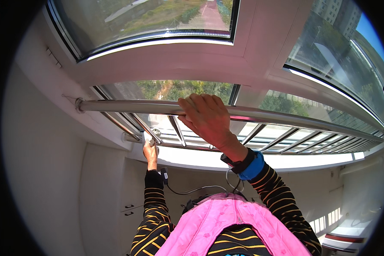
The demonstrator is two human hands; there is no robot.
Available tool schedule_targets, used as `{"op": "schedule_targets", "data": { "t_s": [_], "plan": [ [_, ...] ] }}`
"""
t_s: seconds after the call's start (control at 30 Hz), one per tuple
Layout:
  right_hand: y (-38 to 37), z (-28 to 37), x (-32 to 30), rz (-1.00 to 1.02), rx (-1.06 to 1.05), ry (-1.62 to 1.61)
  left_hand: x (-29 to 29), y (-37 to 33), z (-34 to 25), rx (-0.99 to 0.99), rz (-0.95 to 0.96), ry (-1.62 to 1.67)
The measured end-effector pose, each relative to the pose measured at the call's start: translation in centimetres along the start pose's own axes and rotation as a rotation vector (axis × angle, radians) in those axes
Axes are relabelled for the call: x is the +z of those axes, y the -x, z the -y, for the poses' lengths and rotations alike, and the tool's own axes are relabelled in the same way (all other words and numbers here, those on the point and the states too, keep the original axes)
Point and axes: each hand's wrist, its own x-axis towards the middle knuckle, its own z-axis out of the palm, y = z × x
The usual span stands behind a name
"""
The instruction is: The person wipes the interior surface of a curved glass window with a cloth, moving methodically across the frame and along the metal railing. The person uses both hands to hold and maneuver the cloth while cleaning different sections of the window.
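My right hand (208, 117) is closed over the thick, shiny metal top rail (132, 106) of a railing in front of the window. Its fingers wrap over the tube, with the thumb below. Lower down and to the left, my left hand (149, 152) reaches to the foot of the railing. A small whitish thing (147, 137), perhaps a cloth, shows at its fingertips beside a slim metal upright (146, 128) near the left end. Most of that whitish thing is hidden by the fingers, so its kind is unclear.
Several metal uprights (279, 139) continue rightward above a white sill (260, 162). Window panes (158, 25) rise behind the railing. A thin cable (192, 190) and a small black device (164, 175) hang near my left forearm. White cabinets (102, 183) stand below left.
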Motion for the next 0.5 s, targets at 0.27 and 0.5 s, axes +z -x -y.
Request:
{"op": "schedule_targets", "data": {
  "t_s": [0.27,0.5],
  "plan": [
    [0.1,0.1,-0.3,0.069,0.018,-0.015,-0.3,2.4,-2.3,-0.206,-0.091,0.174],
    [0.7,0.3,-0.3,0.054,0.036,0.046,-0.4,5.7,-1.9,-0.154,0.260,0.426]
  ]
}}
